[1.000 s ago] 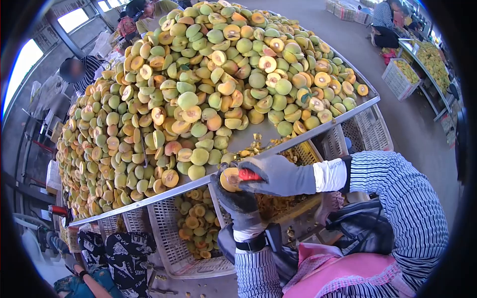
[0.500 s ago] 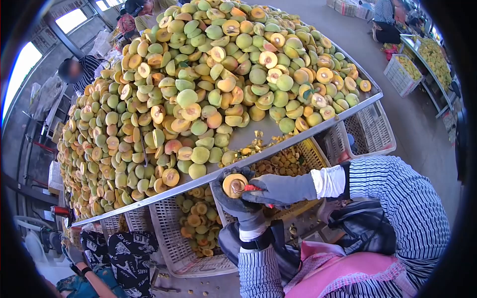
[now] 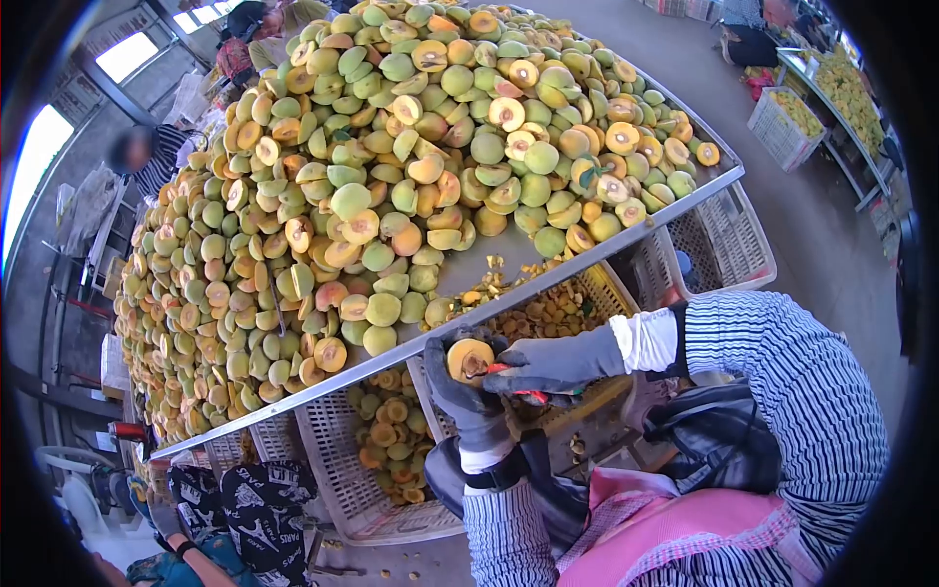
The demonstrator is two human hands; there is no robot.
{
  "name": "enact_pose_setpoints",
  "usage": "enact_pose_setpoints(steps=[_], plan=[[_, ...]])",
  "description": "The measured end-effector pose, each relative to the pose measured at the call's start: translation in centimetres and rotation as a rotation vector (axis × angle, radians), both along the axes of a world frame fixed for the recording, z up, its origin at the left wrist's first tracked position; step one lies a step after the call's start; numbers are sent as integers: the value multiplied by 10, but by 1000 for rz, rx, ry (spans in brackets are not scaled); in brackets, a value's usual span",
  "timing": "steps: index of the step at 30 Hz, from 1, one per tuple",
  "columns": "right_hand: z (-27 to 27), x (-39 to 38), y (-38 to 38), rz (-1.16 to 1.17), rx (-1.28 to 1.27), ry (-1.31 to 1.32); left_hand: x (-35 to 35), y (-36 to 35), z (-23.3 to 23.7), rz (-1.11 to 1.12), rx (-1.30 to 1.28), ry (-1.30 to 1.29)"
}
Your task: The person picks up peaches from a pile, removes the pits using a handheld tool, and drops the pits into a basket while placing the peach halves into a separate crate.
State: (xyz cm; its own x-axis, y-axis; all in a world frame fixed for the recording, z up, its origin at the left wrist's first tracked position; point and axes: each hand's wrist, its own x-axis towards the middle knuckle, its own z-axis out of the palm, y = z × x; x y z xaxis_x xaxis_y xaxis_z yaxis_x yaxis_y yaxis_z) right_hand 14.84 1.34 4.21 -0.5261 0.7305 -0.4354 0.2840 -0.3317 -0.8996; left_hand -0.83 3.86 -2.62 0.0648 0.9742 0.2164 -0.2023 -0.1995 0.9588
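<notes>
In the head view, my left hand point(image 3: 471, 411), in a dark grey glove, cups a halved peach point(image 3: 470, 350) with its cut face up. My right hand point(image 3: 562, 364), gloved in grey, is closed around a small red-handled tool point(image 3: 499, 368). The tool's tip meets the brown centre of the cut face; its exact shape is hidden there. Both hands are just in front of the metal table rim point(image 3: 391, 358). Beyond the rim rises a large heap of whole and halved peaches point(image 3: 391, 176).
Below the rim stand a crate point(image 3: 328, 470) of peach halves and a yellow crate point(image 3: 614, 289) with scraps. Another crate point(image 3: 729, 245) is at right. At lower left sits a co-worker in patterned trousers point(image 3: 259, 519). Other people work at the back left and far right.
The view has shifted slightly, so the heap sits a little further left and higher. The tool has moved within the peach half's centre, which now looks darker. Both hands keep their grip.
</notes>
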Motion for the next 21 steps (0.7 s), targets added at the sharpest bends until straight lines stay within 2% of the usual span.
enact_pose_setpoints(steps=[2,4,5,6,8,10,12,13,14,16,17,18,20,21], plan=[[-27,6,0,-15,-98,94,3,-3,-6,-30,-63,-41],[-33,15,3,130,-1010,755,7,-3,-11,159,245,33],[-33,15,-2,222,-992,876,7,-7,6,-50,176,-151],[-33,15,0,222,-993,878,8,-5,5,-51,175,-149],[-33,16,4,147,-918,757,10,-5,-1,111,246,-47],[-32,22,11,161,-839,694,4,4,-5,90,264,6],[-8,29,14,181,-266,80,-2,13,-13,-55,140,217],[4,33,16,205,-159,32,7,2,17,-112,-97,-47],[0,35,16,199,-166,33,9,1,17,-118,-103,-47],[-7,37,16,250,-26,-125,10,4,15,-203,-135,49],[7,39,15,314,44,-299,7,9,1,-166,276,324],[-1,41,13,308,42,-297,6,8,-5,-171,276,324],[-11,39,10,322,552,-490,10,5,-2,-133,260,375],[-14,40,3,319,551,-493,13,3,1,-136,261,372]])
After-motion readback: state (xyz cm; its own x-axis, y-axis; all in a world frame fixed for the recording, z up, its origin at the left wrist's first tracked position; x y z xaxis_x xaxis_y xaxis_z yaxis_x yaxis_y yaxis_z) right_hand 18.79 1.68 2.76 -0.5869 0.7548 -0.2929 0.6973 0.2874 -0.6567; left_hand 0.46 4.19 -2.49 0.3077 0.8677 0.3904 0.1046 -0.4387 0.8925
